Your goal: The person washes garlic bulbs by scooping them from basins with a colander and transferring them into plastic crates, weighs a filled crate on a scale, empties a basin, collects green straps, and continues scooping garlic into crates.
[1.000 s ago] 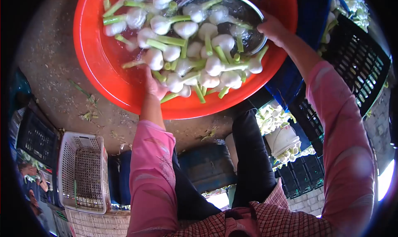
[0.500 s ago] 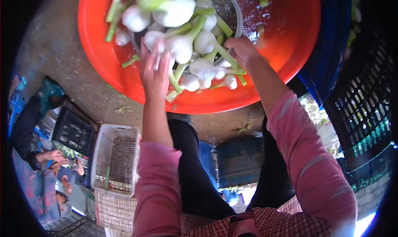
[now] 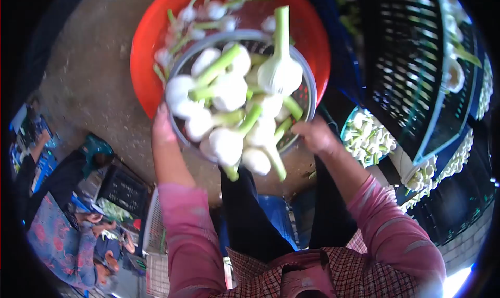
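Note:
A grey colander [image 3: 179, 63], heaped with white garlic bulbs [image 3: 229, 92] on cut green stems, is up in front of me, above the near part of a red tub [image 3: 143, 53]. My left hand [image 3: 164, 127] is closed on its left edge, the fingers partly hidden behind the rim. On the opposite edge my right hand [image 3: 315, 135] grips the rim near some green stems. One large bulb [image 3: 281, 74] lies on top with its stem pointing away from me. Smaller garlic bulbs [image 3: 216, 10] remain in the tub behind the colander.
Black plastic crates [image 3: 401, 63] stand at the right, close to a container of garlic [image 3: 367, 136]. Two people [image 3: 67, 240] sit low at the left near a black crate [image 3: 122, 188]. A white crate [image 3: 155, 225] is beside my left arm.
Both hands have lifted the colander of garlic out of the tub and brought it toward me. My view has shifted right, and more of the crates show.

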### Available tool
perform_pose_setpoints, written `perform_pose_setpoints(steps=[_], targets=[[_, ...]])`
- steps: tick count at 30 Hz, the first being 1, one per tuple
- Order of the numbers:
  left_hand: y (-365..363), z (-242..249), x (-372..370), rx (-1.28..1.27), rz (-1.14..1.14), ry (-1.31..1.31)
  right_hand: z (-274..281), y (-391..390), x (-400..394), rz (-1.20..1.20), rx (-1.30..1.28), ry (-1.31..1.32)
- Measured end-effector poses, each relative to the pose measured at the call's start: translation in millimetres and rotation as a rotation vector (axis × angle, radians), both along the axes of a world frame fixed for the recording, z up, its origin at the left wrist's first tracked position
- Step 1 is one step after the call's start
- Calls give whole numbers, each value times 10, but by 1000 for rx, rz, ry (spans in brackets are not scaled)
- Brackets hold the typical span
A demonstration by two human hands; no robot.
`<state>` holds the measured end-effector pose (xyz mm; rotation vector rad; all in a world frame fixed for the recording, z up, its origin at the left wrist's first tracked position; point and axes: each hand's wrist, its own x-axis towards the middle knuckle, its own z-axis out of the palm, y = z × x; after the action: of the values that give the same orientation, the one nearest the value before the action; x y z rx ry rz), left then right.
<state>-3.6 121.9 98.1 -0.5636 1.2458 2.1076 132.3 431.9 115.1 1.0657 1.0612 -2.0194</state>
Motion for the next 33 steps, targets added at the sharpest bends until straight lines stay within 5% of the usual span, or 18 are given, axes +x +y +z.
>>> perform_pose_setpoints(steps=[1, 3, 7, 9, 11, 13, 15, 16, 17, 20, 22, 27, 33], targets=[[51, 278, 1, -217, -9, -61, 203, 17, 20, 26, 4, -5], [294, 867, -89, -261, -30, -74, 726, 89, 51, 20, 18, 11], [1490, 2582, -535, 237, -2, -449, 1779, 560, 136, -7, -134, 1], [2052, 3024, -439, 14, -213, 758, 2190, 678, 173, -234, -316, 83], [2847, 3569, -333, 179, 69, 620, 2561, 929, 173, -385, -442, 110], [3294, 4008, -389, -282, -295, 809, 2740, 1239, 221, -466, -538, 75], [3684, 4085, -809, -64, -529, 421, 2652, 1423, 341, -591, -607, 227], [3918, 4078, -973, 25, -641, 206, 2620, 1496, 400, -767, -864, 262], [4180, 3958, -1101, -17, -764, 179, 2596, 1578, 413, -930, -1126, 296], [5033, 3641, -1261, -395, -992, 233, 2508, 1832, 417, -909, -954, 246], [5480, 3364, -1370, -645, -1284, 226, 2439, 1880, 449, -1034, -1128, 402], [6061, 3402, -1205, -1000, -1426, 289, 2437, 1980, 418, -1040, -1346, 448], [5637, 3633, -1421, -683, -1418, 301, 2766, 1658, 358, -868, -1442, 399]])
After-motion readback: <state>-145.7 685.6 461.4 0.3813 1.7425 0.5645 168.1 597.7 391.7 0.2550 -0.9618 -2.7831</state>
